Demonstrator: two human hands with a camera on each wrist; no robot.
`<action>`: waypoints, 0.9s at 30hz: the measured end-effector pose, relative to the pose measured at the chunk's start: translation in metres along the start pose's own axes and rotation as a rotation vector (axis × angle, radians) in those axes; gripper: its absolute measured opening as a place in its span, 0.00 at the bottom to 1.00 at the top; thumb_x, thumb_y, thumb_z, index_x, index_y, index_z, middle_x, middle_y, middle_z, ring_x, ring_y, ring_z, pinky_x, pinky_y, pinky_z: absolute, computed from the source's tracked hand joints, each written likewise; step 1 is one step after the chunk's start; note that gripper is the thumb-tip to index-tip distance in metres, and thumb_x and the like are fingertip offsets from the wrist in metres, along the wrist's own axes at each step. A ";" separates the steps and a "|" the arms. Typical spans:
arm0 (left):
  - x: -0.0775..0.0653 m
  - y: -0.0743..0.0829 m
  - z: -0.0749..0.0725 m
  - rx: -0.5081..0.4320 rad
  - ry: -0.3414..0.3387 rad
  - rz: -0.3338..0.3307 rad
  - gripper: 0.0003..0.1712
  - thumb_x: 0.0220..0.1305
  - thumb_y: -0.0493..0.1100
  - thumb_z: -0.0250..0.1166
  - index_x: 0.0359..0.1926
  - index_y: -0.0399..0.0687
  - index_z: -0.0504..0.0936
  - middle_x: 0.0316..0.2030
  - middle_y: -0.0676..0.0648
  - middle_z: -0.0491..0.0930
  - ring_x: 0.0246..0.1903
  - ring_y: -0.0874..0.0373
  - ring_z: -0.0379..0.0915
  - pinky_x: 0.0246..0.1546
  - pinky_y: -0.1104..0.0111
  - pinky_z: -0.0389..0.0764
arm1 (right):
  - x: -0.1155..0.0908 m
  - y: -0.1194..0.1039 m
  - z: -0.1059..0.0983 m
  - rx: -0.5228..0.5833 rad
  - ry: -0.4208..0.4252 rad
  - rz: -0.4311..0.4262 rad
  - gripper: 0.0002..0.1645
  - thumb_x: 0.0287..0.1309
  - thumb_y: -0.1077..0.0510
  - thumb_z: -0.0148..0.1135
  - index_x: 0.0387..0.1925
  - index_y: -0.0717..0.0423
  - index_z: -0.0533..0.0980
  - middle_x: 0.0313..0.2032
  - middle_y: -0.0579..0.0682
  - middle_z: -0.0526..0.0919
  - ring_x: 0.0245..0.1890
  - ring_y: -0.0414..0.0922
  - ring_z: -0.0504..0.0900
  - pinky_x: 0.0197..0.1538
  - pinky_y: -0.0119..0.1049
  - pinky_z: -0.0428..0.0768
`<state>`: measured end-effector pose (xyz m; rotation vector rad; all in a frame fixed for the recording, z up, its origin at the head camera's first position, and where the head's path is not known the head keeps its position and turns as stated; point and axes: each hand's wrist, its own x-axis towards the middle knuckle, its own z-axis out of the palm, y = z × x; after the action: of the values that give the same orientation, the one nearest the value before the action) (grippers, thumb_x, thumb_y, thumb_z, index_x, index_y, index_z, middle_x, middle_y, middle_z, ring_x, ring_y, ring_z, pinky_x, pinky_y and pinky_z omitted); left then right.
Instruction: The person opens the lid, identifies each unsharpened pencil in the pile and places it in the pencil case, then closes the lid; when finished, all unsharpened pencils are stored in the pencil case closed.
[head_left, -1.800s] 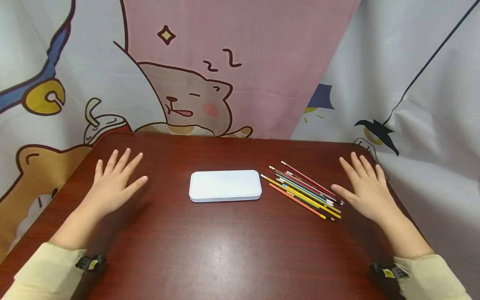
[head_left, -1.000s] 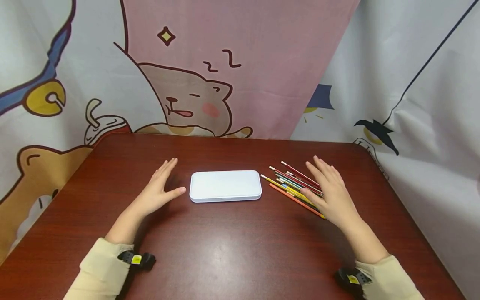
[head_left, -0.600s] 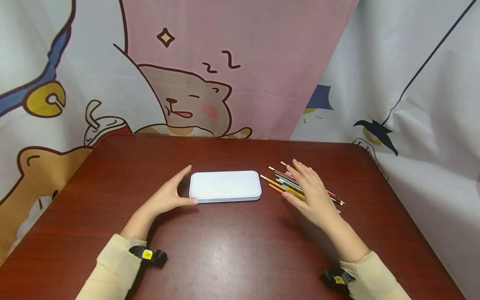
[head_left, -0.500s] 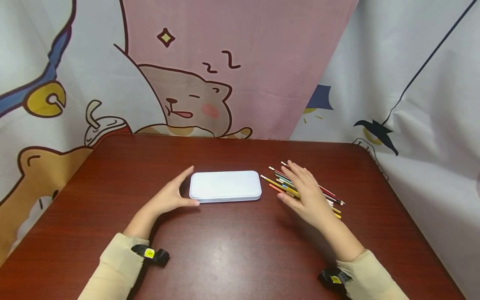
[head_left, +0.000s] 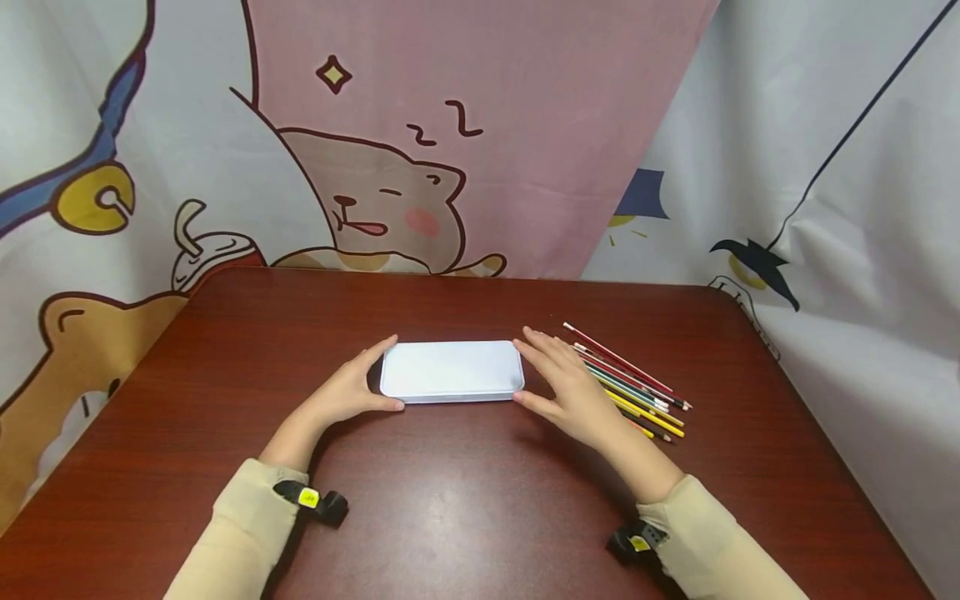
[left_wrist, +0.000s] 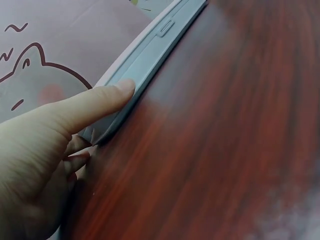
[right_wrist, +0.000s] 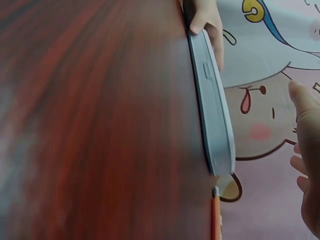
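A white pencil case (head_left: pixel 452 372) with rounded corners lies closed on the brown table, a small catch showing on its front side in both wrist views. My left hand (head_left: pixel 347 392) grips its left end, thumb along the front side and fingers round behind; the left wrist view shows the thumb pressed to the case (left_wrist: pixel 155 45). At the other end my right hand (head_left: pixel 573 396) is spread, thumb and fingertips close to the right corners. In the right wrist view a gap separates the right hand (right_wrist: pixel 310 135) from the case (right_wrist: pixel 215 110).
Several pencils (head_left: pixel 637 392), red, green, yellow and black, lie slanted in a loose bunch right of the case, partly under my right hand in the head view. A cartoon-printed curtain (head_left: pixel 525 167) hangs behind the table's (head_left: pixel 450 517) far edge.
Both hands have come inward from the table's sides. The left reached the case's left end and took hold of it; the right passed over the pencils to its right end. The case stays about where it was.
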<state>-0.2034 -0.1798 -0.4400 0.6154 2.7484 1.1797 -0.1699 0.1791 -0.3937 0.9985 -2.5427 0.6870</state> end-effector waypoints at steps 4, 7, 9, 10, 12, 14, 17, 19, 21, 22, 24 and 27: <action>0.001 -0.001 0.000 0.012 -0.002 -0.004 0.64 0.39 0.55 0.80 0.73 0.46 0.55 0.70 0.39 0.57 0.68 0.38 0.49 0.62 0.43 0.53 | 0.007 -0.001 0.009 -0.016 -0.043 -0.038 0.42 0.55 0.44 0.67 0.67 0.55 0.66 0.68 0.55 0.62 0.68 0.51 0.58 0.67 0.50 0.52; 0.002 -0.001 0.001 0.011 -0.007 -0.006 0.64 0.39 0.56 0.80 0.73 0.46 0.55 0.70 0.39 0.57 0.68 0.39 0.49 0.62 0.44 0.54 | 0.013 -0.003 0.016 -0.022 -0.082 -0.048 0.41 0.56 0.43 0.66 0.67 0.54 0.66 0.69 0.55 0.62 0.68 0.51 0.59 0.66 0.51 0.55; 0.003 -0.002 0.000 0.012 -0.008 -0.003 0.63 0.39 0.56 0.80 0.73 0.46 0.55 0.70 0.39 0.57 0.68 0.40 0.50 0.62 0.45 0.54 | 0.016 -0.003 0.020 -0.022 -0.103 -0.052 0.41 0.56 0.43 0.66 0.67 0.53 0.66 0.69 0.54 0.62 0.67 0.52 0.60 0.65 0.51 0.57; 0.003 -0.002 0.001 0.011 -0.008 -0.002 0.63 0.39 0.55 0.80 0.73 0.46 0.55 0.70 0.39 0.57 0.68 0.41 0.50 0.62 0.45 0.54 | 0.018 -0.003 0.022 -0.023 -0.113 -0.058 0.41 0.56 0.43 0.66 0.67 0.53 0.66 0.69 0.53 0.62 0.67 0.52 0.61 0.65 0.52 0.59; 0.003 -0.002 0.000 0.010 -0.008 -0.002 0.63 0.39 0.55 0.80 0.73 0.46 0.56 0.70 0.39 0.57 0.68 0.41 0.50 0.62 0.45 0.54 | 0.020 -0.002 0.027 -0.022 -0.130 -0.073 0.41 0.56 0.43 0.67 0.67 0.53 0.66 0.69 0.53 0.62 0.66 0.53 0.62 0.63 0.53 0.61; 0.003 -0.002 0.000 0.010 -0.008 -0.001 0.63 0.39 0.55 0.80 0.73 0.46 0.56 0.69 0.39 0.58 0.68 0.41 0.51 0.63 0.45 0.54 | 0.023 -0.001 0.032 -0.027 -0.148 -0.089 0.40 0.56 0.44 0.67 0.67 0.53 0.67 0.68 0.53 0.63 0.66 0.52 0.63 0.63 0.53 0.62; 0.003 -0.002 0.000 0.009 -0.011 -0.006 0.63 0.39 0.55 0.80 0.73 0.46 0.56 0.69 0.39 0.58 0.68 0.41 0.51 0.63 0.45 0.54 | 0.027 -0.001 0.037 -0.026 -0.182 -0.098 0.39 0.57 0.44 0.66 0.67 0.53 0.67 0.67 0.54 0.65 0.66 0.50 0.64 0.63 0.50 0.62; 0.003 -0.001 0.000 0.007 -0.012 -0.007 0.63 0.39 0.55 0.80 0.73 0.45 0.56 0.69 0.38 0.58 0.68 0.41 0.51 0.63 0.45 0.54 | 0.029 -0.002 0.041 -0.026 -0.199 -0.097 0.39 0.57 0.44 0.66 0.67 0.53 0.67 0.67 0.54 0.66 0.65 0.49 0.64 0.64 0.48 0.62; 0.003 -0.001 0.000 0.006 -0.011 -0.009 0.63 0.39 0.55 0.80 0.73 0.45 0.56 0.69 0.38 0.58 0.68 0.41 0.51 0.63 0.45 0.54 | 0.032 -0.003 0.044 -0.023 -0.213 -0.096 0.39 0.58 0.44 0.66 0.67 0.53 0.67 0.67 0.53 0.66 0.66 0.49 0.64 0.64 0.46 0.61; 0.003 -0.001 0.000 0.005 -0.010 -0.008 0.63 0.39 0.55 0.80 0.73 0.45 0.56 0.69 0.38 0.58 0.68 0.41 0.51 0.63 0.45 0.54 | 0.033 -0.003 0.046 -0.023 -0.218 -0.098 0.38 0.58 0.45 0.66 0.67 0.53 0.67 0.67 0.53 0.66 0.66 0.49 0.64 0.65 0.46 0.60; 0.004 0.000 0.000 0.004 -0.009 -0.007 0.63 0.39 0.55 0.80 0.73 0.45 0.56 0.69 0.38 0.58 0.68 0.41 0.51 0.62 0.45 0.54 | 0.035 -0.004 0.049 -0.025 -0.233 -0.106 0.38 0.58 0.45 0.65 0.67 0.54 0.67 0.67 0.53 0.66 0.66 0.48 0.63 0.65 0.45 0.60; 0.004 0.000 0.000 0.001 -0.009 -0.010 0.63 0.39 0.54 0.80 0.73 0.45 0.56 0.69 0.38 0.58 0.68 0.41 0.51 0.62 0.45 0.55 | 0.038 -0.004 0.053 -0.027 -0.264 -0.124 0.37 0.59 0.47 0.65 0.67 0.57 0.67 0.67 0.53 0.65 0.67 0.48 0.62 0.66 0.42 0.58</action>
<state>-0.2067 -0.1783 -0.4402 0.6048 2.7421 1.1706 -0.2001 0.1266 -0.4194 1.3013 -2.6729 0.5145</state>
